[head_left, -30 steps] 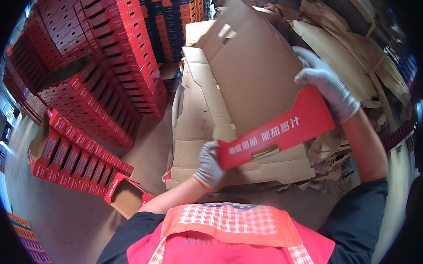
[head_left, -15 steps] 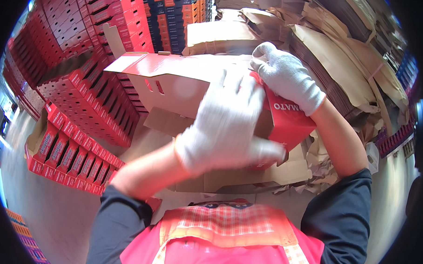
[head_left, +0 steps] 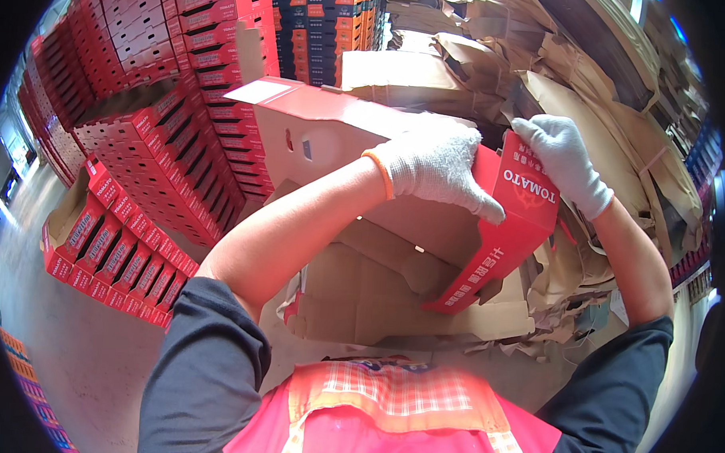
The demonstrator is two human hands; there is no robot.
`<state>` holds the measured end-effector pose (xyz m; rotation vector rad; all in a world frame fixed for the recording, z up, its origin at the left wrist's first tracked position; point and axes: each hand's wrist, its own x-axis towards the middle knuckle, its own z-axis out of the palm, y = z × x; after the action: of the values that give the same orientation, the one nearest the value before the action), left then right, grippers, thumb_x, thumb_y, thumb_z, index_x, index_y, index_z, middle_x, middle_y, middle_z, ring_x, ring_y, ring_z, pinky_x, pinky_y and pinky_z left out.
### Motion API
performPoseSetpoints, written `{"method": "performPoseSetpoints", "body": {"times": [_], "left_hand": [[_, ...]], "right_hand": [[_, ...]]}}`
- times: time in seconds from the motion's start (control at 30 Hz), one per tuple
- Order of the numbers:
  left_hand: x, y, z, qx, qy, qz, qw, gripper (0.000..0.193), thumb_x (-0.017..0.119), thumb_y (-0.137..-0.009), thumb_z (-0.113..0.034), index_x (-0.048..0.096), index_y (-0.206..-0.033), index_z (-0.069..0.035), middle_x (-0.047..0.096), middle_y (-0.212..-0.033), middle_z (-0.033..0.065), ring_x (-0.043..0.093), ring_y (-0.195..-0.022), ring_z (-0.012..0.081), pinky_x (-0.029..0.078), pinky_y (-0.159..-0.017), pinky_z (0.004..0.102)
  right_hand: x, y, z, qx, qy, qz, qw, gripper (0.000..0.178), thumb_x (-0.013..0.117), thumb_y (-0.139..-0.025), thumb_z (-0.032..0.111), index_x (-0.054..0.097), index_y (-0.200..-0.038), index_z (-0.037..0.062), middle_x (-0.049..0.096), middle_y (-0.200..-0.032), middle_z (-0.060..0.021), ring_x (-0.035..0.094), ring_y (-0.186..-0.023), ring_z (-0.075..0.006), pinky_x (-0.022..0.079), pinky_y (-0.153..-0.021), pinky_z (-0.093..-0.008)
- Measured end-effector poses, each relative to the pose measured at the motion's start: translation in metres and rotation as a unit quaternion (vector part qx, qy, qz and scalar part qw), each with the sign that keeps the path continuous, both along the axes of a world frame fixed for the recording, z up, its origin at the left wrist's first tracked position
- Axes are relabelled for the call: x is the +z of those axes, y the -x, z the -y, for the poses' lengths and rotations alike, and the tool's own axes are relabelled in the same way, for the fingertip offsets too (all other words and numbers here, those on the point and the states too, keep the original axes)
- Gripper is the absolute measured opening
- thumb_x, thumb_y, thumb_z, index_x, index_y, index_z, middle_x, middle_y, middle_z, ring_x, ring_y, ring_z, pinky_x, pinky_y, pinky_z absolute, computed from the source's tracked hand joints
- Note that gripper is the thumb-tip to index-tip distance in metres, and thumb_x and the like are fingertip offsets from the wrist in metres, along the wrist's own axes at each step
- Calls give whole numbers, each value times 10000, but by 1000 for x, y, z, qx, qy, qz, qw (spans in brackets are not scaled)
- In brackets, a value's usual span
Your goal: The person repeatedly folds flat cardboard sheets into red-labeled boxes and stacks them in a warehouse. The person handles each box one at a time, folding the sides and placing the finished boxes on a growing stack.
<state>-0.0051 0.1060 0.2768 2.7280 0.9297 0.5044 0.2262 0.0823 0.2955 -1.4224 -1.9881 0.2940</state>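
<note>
"What are the fingers doing?"

"On the right hand, gloved, they are bent and pinch the upper corner of a red end panel. On the left hand, the thumb is spread well away from the fingers, which lie along a long wall; I can't tell whether they press on it."

"And that panel belongs to what?"

"A half-formed red box, tilted, its plain brown inside partly in view. The long wall runs off to the upper left and has two slots."

"Where is it?"

"Above the flat cardboard, the end panel's lower corner over the near right part. Whether they touch, I can't tell."

"Farther out?"

"Beyond the cardboard's right edge, brown-covered bundles. Past its left edge, a row of red boxes and tall red stacks. Beyond its far edge, dark-and-orange stacks."
</note>
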Motion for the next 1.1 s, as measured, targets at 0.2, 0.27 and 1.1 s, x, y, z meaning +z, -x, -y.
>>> {"method": "performPoseSetpoints", "body": {"times": [0.2,0.27,1.1], "left_hand": [[-11,2,0,-41,41,56,997,832,756,-561,-691,687,-933,50,688,-823,209,678,-791,343,546,-749,407],[-16,1,5,-32,19,61,997,833,750,-573,-683,681,-960,52,686,-830,221,677,-799,349,544,-757,420],[-103,128,96,60,-136,208,967,1076,898,-578,-431,421,-1439,4,435,-1430,304,429,-1329,482,374,-1094,514]], "right_hand": [[-8,22,-13,-11,-178,362,915,255,530,-947,213,604,-781,34,643,-758,-191,624,-720,-382,489,-661,-472],[-14,26,-26,0,-95,413,906,262,518,-937,230,605,-779,40,650,-808,-193,636,-781,-384,490,-689,-488],[-224,-47,5,-40,289,-505,812,174,727,-838,209,685,-932,68,661,-850,-62,637,-749,-195,541,-771,-369]]}}
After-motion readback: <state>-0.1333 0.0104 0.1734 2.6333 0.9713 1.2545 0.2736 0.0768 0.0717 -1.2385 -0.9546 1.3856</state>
